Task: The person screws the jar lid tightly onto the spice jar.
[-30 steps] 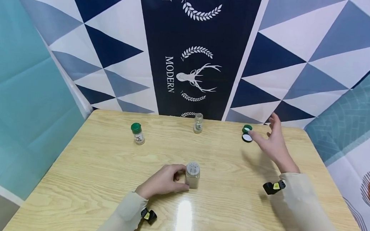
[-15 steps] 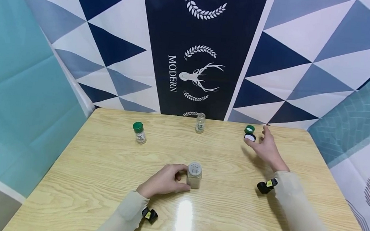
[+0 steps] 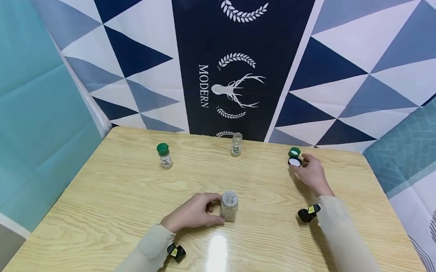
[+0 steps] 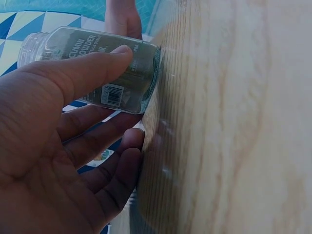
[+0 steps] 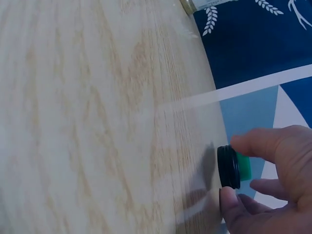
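A square glass spice jar [image 3: 229, 214] with a perforated top stands upright near the table's middle. Its label reads "CUMIN POWDER" in the left wrist view, where the jar [image 4: 131, 80] has a thumb along one side. My left hand [image 3: 196, 209] grips it between thumb and fingers. Over at the back right, my right hand [image 3: 312, 173] has thumb and finger on opposite edges of a black cap [image 3: 294, 161]. The right wrist view gives this black cap [image 5: 227, 167] edge-on. Just behind it is a green cap [image 3: 294, 151], its pale inside showing.
A small jar with a green lid [image 3: 164, 156] stands at the back left. An uncapped clear jar [image 3: 236, 145] is at the table's back edge, near the patterned cloth [image 3: 236, 40]. The wooden table [image 3: 114, 213] has a bright reflection in front.
My right hand has come down leftward onto the black cap, its fingers drawing in around it. The left hand keeps its grip on the spice jar. The head view has shifted slightly.
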A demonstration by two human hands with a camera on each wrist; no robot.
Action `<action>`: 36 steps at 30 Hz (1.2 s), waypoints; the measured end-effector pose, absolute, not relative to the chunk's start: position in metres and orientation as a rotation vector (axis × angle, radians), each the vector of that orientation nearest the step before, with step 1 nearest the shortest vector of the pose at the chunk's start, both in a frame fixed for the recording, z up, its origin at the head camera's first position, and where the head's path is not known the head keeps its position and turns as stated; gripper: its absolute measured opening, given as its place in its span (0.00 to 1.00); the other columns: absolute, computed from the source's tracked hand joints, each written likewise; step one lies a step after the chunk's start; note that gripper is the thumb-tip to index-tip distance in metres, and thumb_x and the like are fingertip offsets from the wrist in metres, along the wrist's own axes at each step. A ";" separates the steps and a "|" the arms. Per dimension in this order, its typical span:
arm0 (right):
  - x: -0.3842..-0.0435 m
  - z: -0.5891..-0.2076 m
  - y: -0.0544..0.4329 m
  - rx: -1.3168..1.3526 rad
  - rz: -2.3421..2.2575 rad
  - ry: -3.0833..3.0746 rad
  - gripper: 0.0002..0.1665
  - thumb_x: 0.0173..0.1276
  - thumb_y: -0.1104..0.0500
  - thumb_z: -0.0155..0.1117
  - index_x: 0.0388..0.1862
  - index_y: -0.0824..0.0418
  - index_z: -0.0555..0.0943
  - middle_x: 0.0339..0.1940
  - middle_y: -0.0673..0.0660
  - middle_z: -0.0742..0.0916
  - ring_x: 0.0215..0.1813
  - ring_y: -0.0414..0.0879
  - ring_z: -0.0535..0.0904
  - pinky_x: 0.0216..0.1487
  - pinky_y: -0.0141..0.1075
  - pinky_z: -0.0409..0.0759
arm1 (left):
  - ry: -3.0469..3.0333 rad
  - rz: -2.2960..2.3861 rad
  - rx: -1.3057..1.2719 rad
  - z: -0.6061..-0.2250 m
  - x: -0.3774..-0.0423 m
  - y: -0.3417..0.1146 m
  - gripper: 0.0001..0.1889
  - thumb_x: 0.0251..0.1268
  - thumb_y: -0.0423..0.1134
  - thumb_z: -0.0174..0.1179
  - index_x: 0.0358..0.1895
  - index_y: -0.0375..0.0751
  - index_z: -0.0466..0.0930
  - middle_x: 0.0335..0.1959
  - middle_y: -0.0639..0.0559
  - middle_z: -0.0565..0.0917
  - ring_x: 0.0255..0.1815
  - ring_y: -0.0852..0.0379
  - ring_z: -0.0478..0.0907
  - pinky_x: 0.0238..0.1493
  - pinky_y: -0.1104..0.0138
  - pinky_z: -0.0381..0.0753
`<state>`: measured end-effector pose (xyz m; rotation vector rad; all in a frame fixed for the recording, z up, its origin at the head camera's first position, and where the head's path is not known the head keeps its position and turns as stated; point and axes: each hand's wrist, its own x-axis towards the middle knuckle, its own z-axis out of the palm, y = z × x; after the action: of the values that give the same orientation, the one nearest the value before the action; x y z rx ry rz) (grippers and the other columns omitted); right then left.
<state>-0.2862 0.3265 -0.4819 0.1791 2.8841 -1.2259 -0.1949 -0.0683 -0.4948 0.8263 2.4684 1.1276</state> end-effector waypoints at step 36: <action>-0.253 -0.480 0.302 0.115 -1.254 2.897 0.37 0.73 0.50 0.69 0.70 0.71 0.73 0.64 0.72 0.81 0.60 0.63 0.81 0.47 0.33 0.81 | 2.433 1.126 0.820 -0.491 -0.196 -0.070 0.28 0.62 0.49 0.74 0.64 0.47 0.80 0.38 0.54 0.83 0.33 0.64 0.72 0.34 0.72 0.73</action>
<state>-0.2535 0.3023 -0.4804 0.1153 2.8972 -1.2536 -0.1955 -0.0704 -0.4912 0.8196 2.4327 1.1258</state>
